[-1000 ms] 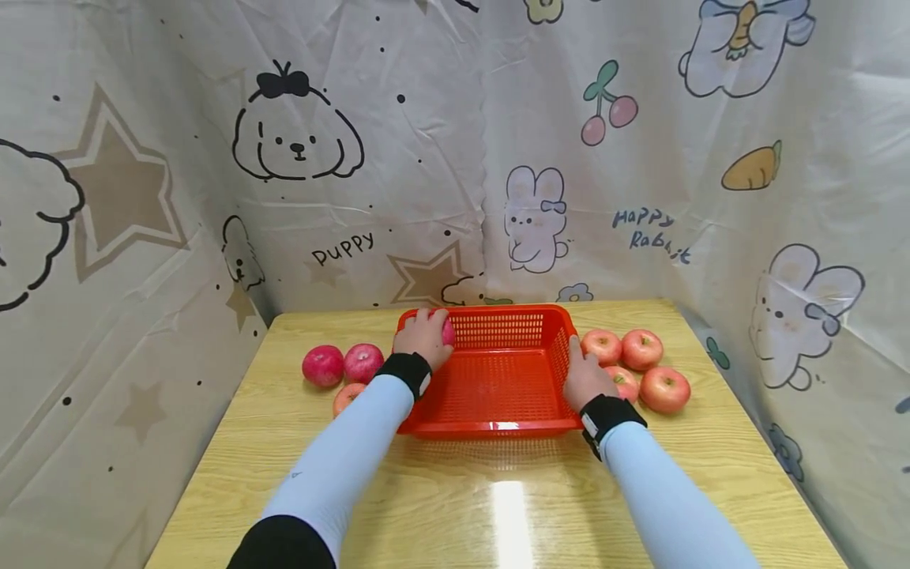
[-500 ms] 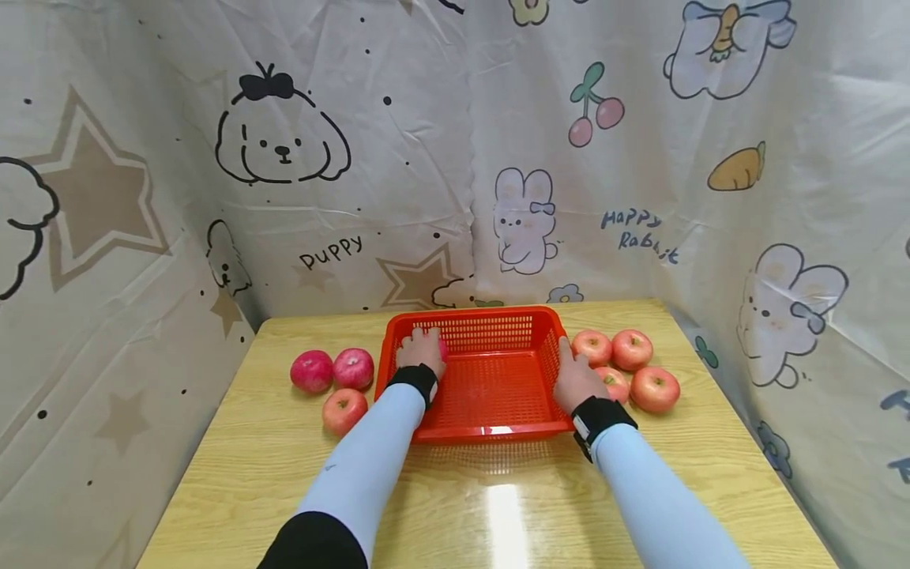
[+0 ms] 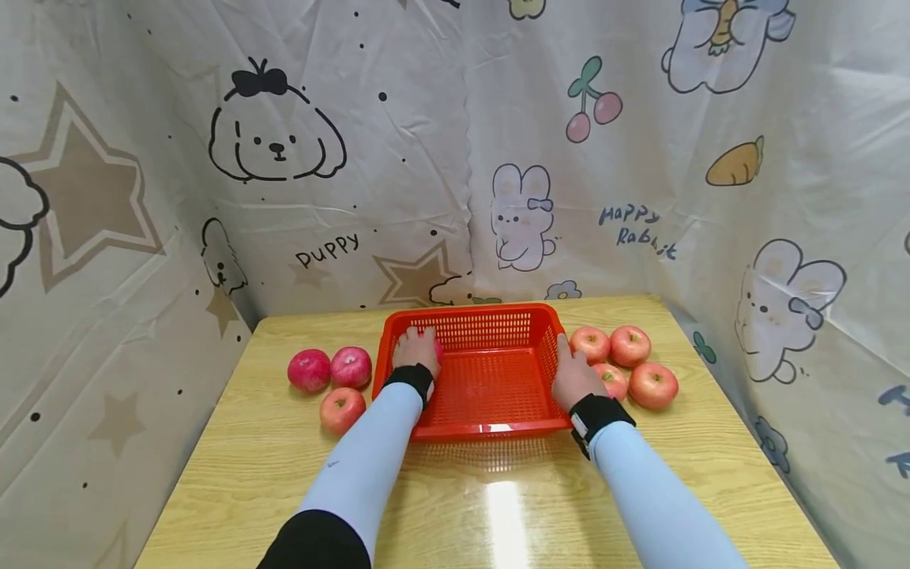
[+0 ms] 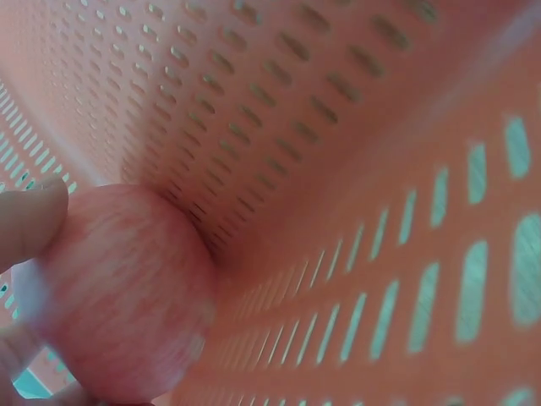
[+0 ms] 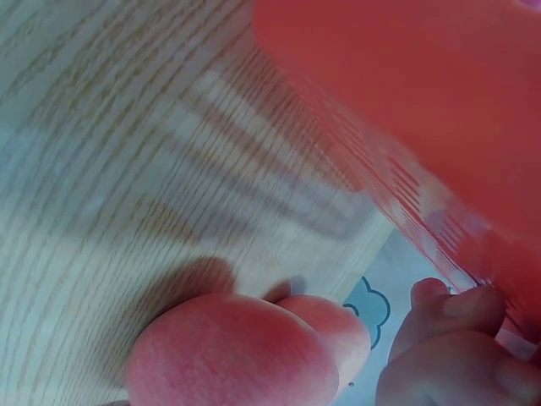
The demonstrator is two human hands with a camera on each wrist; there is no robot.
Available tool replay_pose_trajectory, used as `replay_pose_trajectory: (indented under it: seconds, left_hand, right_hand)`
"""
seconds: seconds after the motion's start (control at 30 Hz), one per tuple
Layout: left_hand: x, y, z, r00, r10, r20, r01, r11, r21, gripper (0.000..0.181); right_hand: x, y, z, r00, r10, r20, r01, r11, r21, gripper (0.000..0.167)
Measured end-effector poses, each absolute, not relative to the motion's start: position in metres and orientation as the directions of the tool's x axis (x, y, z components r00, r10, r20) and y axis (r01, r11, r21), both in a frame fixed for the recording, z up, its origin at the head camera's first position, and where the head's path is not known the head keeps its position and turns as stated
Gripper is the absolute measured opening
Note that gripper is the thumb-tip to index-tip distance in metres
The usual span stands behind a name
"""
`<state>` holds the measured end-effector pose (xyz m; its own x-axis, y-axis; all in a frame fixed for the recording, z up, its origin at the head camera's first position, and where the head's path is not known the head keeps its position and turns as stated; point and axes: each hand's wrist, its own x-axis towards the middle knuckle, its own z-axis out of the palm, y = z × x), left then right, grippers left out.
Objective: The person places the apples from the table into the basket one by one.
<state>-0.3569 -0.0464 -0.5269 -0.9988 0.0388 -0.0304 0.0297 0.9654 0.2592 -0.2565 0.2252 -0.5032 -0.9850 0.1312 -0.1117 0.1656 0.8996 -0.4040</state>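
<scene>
A pink apple (image 4: 127,288) is clasped by the curled left hand (image 3: 415,353) inside a red basket (image 3: 498,387), the right rim (image 5: 431,93) gripped by the right hand (image 3: 574,378).

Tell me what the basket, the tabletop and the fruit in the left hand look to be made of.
Basket: probably moulded plastic, semi-gloss; uniform red, regular slots, a highlight in front.
Tabletop: wood or wood-look laminate, glossy; yellowish grain, bright reflection.
Fruit: real or imitation, I can't tell; smooth-looking, streaked pink surface.
</scene>
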Motion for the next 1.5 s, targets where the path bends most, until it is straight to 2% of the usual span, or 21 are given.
replay_pose_trajectory:
  seconds: [0.27, 0.53, 0.73, 0.9, 1.3, 1.5]
  left_hand:
    - [-0.350, -0.051, -0.519, -0.998, 0.066, -0.021, 0.059, 0.965, 0.256, 0.072]
    - [-0.336, -0.062, -0.465, -0.992, 0.127, 0.005, 0.122, 0.946, 0.300, 0.065]
    - [-0.329, -0.094, -0.435, -0.982, 0.184, 0.038, 0.188, 0.949, 0.254, 0.065]
    - [-0.329, -0.135, -0.444, -0.982, 0.182, 0.048, 0.188, 0.955, 0.228, 0.067]
    - [-0.333, -0.233, -0.505, -1.000, 0.002, 0.016, 0.006, 0.965, 0.261, 0.058]
    - [-0.332, -0.263, -0.526, -0.999, -0.037, -0.037, -0.044, 0.969, 0.242, 0.064]
  right_hand:
    - [-0.258, 0.225, -0.508, -0.983, 0.132, -0.125, 0.172, 0.895, -0.411, 0.075]
    - [-0.258, 0.230, -0.506, -0.979, 0.143, -0.144, 0.191, 0.889, -0.416, 0.075]
    - [-0.257, 0.233, -0.504, -0.980, 0.143, -0.138, 0.188, 0.890, -0.415, 0.076]
    - [-0.256, 0.231, -0.503, -0.980, 0.143, -0.139, 0.188, 0.891, -0.413, 0.075]
    - [-0.256, 0.228, -0.503, -0.981, 0.144, -0.129, 0.185, 0.897, -0.401, 0.074]
    - [-0.257, 0.225, -0.505, -0.985, 0.131, -0.110, 0.164, 0.903, -0.397, 0.073]
